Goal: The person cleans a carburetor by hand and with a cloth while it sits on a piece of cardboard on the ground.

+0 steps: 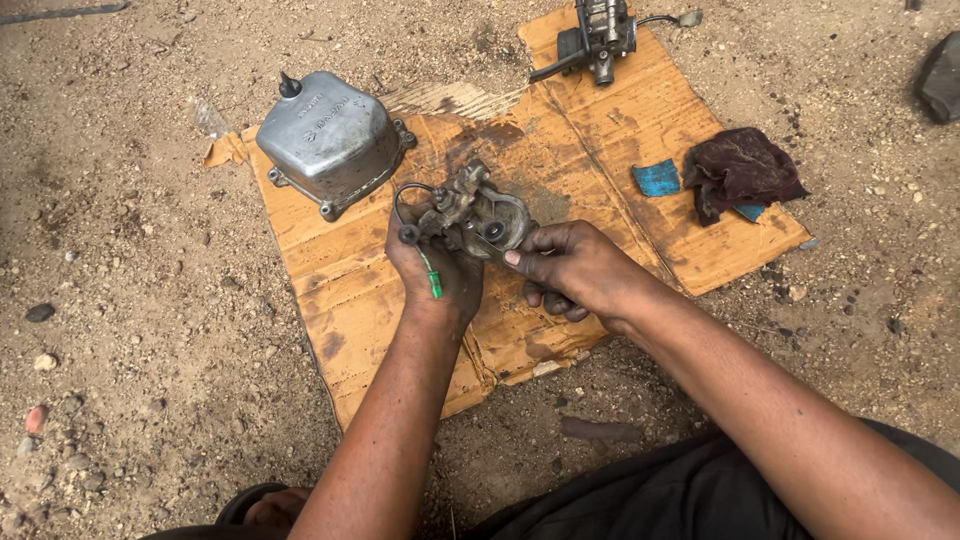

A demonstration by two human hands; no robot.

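Left hand [438, 268] grips the carburettor [470, 212] from below; right hand [570, 268] — grip closed — pinches its rim.

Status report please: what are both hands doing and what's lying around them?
Left hand grips small greasy metal engine part. Right hand presses slim tool against it. Grey metal cover, dark rag, second assembly on cardboard, apart.

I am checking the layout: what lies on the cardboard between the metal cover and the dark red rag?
In the head view, both hands, left and right, hold a small greasy engine part between the metal cover and the rag.
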